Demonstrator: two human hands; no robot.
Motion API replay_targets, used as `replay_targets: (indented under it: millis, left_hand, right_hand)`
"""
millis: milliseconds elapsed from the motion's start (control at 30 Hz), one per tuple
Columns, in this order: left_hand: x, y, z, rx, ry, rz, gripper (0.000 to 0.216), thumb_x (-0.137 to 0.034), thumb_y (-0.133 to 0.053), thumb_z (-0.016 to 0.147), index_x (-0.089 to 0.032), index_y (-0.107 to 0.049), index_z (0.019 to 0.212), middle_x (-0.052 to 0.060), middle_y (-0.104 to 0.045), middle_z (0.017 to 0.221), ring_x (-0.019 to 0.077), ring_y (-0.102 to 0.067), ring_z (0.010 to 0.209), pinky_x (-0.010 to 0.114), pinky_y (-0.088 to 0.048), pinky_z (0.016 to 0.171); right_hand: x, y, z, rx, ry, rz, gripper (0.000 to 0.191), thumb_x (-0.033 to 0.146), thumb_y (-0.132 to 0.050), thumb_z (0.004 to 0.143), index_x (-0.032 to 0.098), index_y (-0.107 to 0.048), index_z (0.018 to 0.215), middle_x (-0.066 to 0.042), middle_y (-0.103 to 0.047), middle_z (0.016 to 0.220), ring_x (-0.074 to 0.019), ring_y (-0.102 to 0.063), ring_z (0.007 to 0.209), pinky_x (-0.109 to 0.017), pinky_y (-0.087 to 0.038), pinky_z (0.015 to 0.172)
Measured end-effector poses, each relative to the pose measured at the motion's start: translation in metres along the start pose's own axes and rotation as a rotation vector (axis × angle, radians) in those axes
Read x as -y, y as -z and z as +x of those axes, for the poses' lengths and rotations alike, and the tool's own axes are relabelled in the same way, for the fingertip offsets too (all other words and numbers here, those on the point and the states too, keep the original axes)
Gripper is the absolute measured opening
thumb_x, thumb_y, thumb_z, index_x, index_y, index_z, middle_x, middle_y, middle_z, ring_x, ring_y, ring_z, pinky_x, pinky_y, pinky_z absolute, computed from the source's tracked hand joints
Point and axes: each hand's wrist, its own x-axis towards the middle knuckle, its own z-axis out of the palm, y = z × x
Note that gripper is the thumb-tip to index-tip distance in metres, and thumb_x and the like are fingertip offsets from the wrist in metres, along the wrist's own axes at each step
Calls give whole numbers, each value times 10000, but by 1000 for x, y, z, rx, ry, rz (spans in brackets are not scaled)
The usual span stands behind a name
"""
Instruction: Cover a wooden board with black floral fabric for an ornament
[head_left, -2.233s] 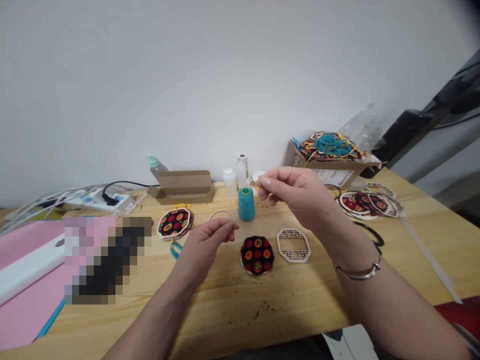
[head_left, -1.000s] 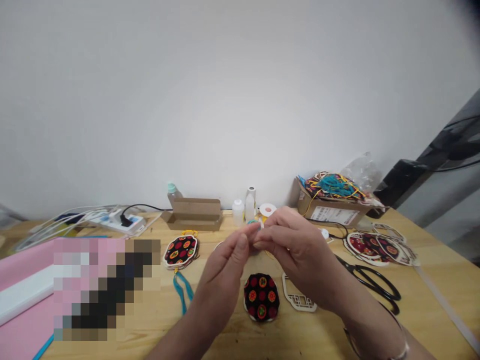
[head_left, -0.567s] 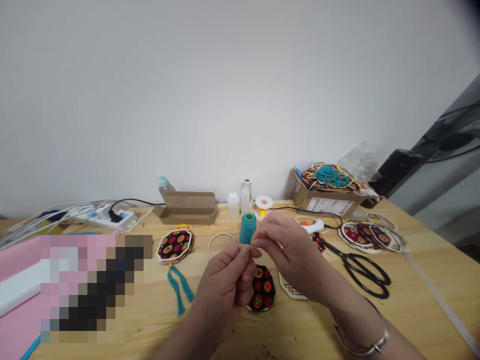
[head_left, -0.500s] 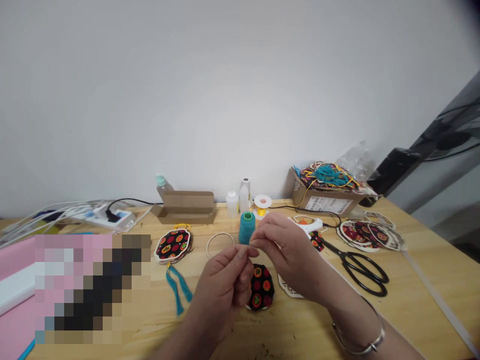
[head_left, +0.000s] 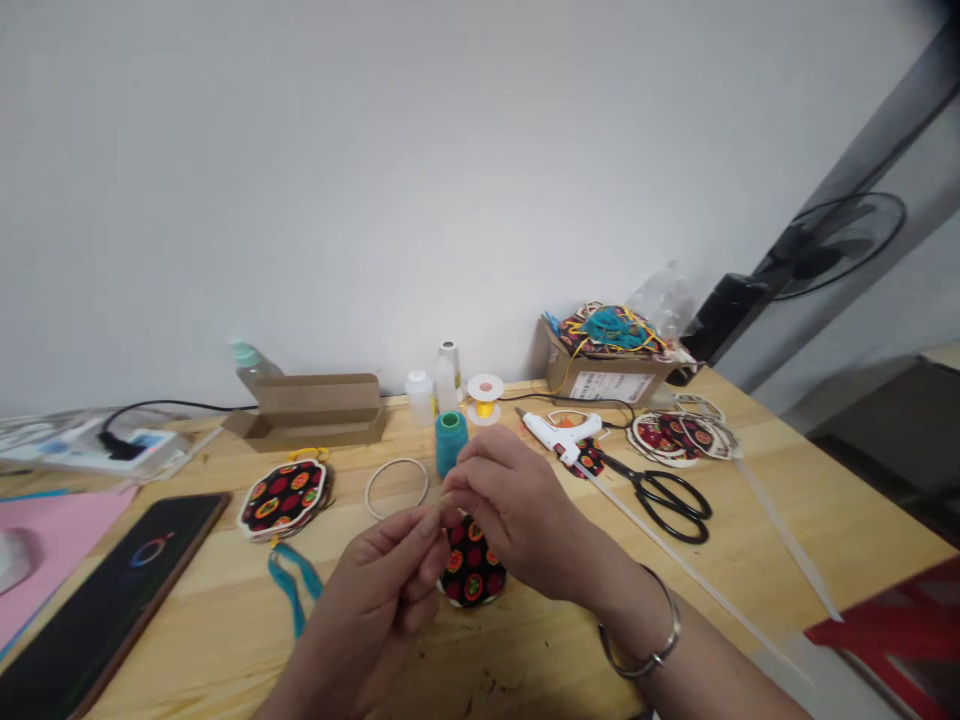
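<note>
Left hand (head_left: 384,578) and right hand (head_left: 519,502) came together since 2.2 s ago; fingertips pinched, on what I can't tell, probably for fine control. Patterned pad (head_left: 472,574) lies nearer than teal spool (head_left: 451,443).

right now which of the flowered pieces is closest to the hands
The black piece partly hidden by the left hand and right hand; the tasselled one lies farther left, the others farther right.
</note>
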Motion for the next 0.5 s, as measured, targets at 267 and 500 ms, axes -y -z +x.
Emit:
replay_targets:
  millis: [267, 500]
  left_hand:
    - [7, -2, -4, -25, 79, 9, 209, -281, -798, 565, -139, -656, 626, -74, -414, 422, 0, -219, 373, 109, -152, 333]
    - [8, 4, -3, -188, -93, 134, 283, -345, -783, 564, -122, -678, 702, -43, -503, 463, 7, -306, 365, 114, -192, 336]
  right_hand:
    - [-4, 8, -19, -58, -45, -113, 211, 197, -419, 886, 163, -593, 771, -53, -580, 803, -146, -506, 797, -259, -426, 749]
    - [-68, 66, -112, 35, -677, -598, 136, 151, -479, 770, 151, -603, 713, -92, -619, 686, -198, -581, 653, -291, -433, 616]
